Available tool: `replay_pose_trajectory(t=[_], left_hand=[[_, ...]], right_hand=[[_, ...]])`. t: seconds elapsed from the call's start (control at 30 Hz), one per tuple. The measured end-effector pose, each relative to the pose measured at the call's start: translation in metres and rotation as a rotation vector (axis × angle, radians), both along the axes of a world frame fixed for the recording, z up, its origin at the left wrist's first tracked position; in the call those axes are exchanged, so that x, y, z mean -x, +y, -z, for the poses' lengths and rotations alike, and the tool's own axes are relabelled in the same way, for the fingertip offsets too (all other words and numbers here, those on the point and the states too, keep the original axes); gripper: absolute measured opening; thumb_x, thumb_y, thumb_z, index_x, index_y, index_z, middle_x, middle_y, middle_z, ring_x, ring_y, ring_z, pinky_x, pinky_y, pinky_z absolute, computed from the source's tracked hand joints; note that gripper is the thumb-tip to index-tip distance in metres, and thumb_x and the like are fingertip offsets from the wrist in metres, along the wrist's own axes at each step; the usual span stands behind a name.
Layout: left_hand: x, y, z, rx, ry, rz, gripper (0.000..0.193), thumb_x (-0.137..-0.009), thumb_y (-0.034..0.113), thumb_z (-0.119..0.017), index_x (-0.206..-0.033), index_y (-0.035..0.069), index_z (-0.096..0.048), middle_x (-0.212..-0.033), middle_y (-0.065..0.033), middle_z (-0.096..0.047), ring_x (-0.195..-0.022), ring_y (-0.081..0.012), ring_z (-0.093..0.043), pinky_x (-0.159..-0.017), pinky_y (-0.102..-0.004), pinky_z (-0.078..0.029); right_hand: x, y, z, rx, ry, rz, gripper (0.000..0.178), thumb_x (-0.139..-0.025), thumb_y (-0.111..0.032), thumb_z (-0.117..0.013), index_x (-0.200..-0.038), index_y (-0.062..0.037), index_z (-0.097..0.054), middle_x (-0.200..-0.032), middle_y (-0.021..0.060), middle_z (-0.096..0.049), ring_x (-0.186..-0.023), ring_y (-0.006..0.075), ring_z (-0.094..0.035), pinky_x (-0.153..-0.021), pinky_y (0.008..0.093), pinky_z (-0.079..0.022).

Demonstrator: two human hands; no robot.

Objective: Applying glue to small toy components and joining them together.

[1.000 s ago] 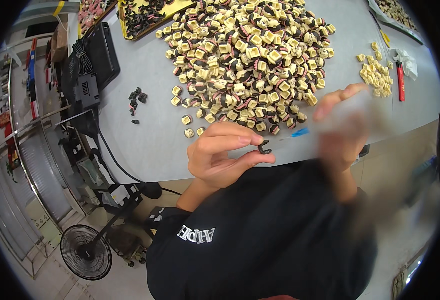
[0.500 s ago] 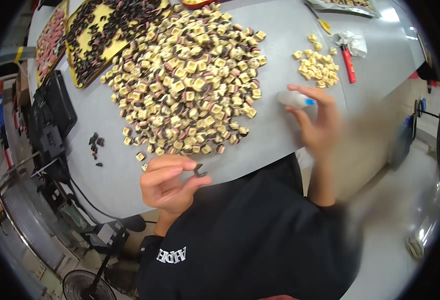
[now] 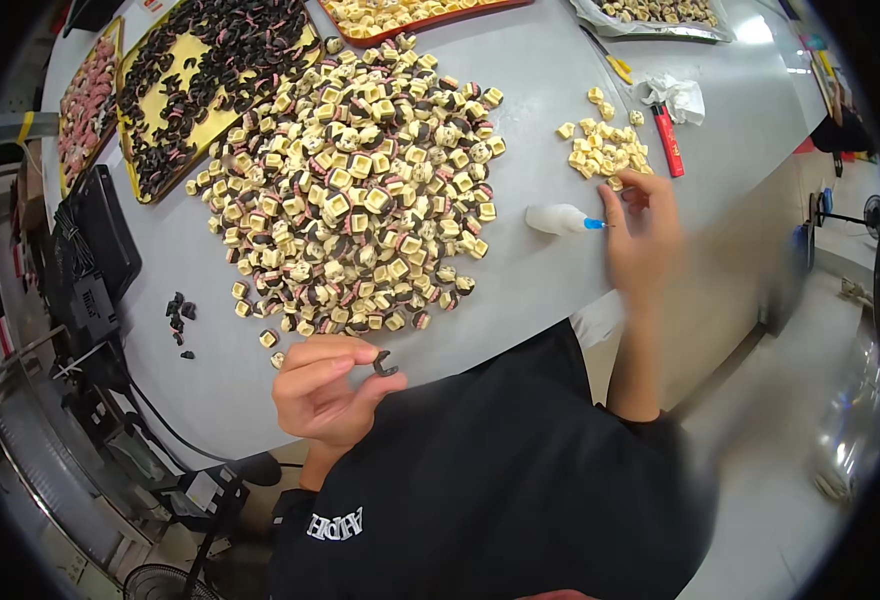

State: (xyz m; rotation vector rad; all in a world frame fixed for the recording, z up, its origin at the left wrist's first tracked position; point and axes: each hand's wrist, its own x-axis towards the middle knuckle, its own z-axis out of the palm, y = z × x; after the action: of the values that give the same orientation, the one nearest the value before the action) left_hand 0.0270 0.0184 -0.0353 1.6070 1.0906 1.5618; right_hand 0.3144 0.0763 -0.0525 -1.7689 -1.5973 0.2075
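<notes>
My left hand (image 3: 325,390) pinches a small dark C-shaped piece (image 3: 386,364) between thumb and fingers, just off the table's near edge. My right hand (image 3: 643,235) has its thumb and forefinger apart at the near edge of a small group of cream-coloured pieces (image 3: 608,150). One of those pieces sits by its fingertips. Beside this hand a white squeeze bottle (image 3: 556,219) with a blue needle tip lies on its side, not held. A large heap of small cube-like pieces (image 3: 360,190) in cream, pink and black covers the middle of the table.
A yellow tray (image 3: 188,88) of dark pieces and a tray of pink pieces (image 3: 90,100) stand far left. Along the back is a red-rimmed tray (image 3: 400,30). A red tube (image 3: 668,140) and crumpled tissue (image 3: 678,98) lie right. Several dark bits (image 3: 177,318) lie left.
My right hand has let go of the squeeze bottle, which now lies on the table, and has moved to the cream pieces. The left hand keeps its dark piece. The whole view has shifted slightly.
</notes>
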Motion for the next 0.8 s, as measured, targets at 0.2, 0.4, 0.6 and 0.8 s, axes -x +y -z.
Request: replay_pose_trajectory(t=[0.2,0.4,0.6,0.8], left_hand=[[0.007,-0.007,-0.002,0.012,0.051,-0.048,0.047,-0.061,0.006,-0.079,-0.095,0.003,-0.046,-0.081,-0.0124,-0.057,-0.067,-0.0199,-0.059,-0.057,-0.0270,-0.050],[0.009,-0.004,-0.008,-0.022,-0.021,-0.006,0.045,-0.059,0.001,-0.079,-0.093,0.002,-0.049,-0.081,-0.0133,-0.058,-0.068,-0.0206,-0.060,-0.057,-0.0275,-0.051],[0.004,-0.003,-0.006,-0.084,-0.072,0.026,0.042,-0.058,0.000,-0.079,-0.091,0.003,-0.052,-0.081,-0.0129,-0.060,-0.069,-0.0205,-0.061,-0.058,-0.0269,-0.051],[0.005,-0.004,-0.006,-0.105,-0.028,0.021,0.043,-0.056,0.002,-0.080,-0.090,0.004,-0.054,-0.082,-0.0091,-0.061,-0.070,-0.0200,-0.061,-0.058,-0.0253,-0.050]], right_hand=[[0.009,0.000,-0.007,-0.031,0.239,-0.050,0.021,-0.078,-0.003,-0.063,-0.097,-0.0034,-0.057,-0.083,0.0079,-0.057,-0.073,0.0136,-0.054,-0.067,0.0242,-0.045],[0.036,-0.039,-0.053,-0.204,0.720,-0.270,0.022,-0.073,0.006,-0.063,-0.094,0.0073,-0.056,-0.090,0.0137,-0.051,-0.074,0.0171,-0.057,-0.060,0.0246,-0.049],[0.087,-0.032,-0.059,0.298,0.825,-0.821,0.020,-0.074,0.007,-0.061,-0.093,0.0073,-0.060,-0.094,0.0152,-0.057,-0.076,0.0177,-0.058,-0.067,0.0260,-0.049],[0.118,-0.029,-0.053,0.854,1.353,-0.651,0.024,-0.076,-0.015,-0.067,-0.092,0.0024,-0.063,-0.088,0.0086,-0.057,-0.077,0.0137,-0.052,-0.066,0.0223,-0.040]])
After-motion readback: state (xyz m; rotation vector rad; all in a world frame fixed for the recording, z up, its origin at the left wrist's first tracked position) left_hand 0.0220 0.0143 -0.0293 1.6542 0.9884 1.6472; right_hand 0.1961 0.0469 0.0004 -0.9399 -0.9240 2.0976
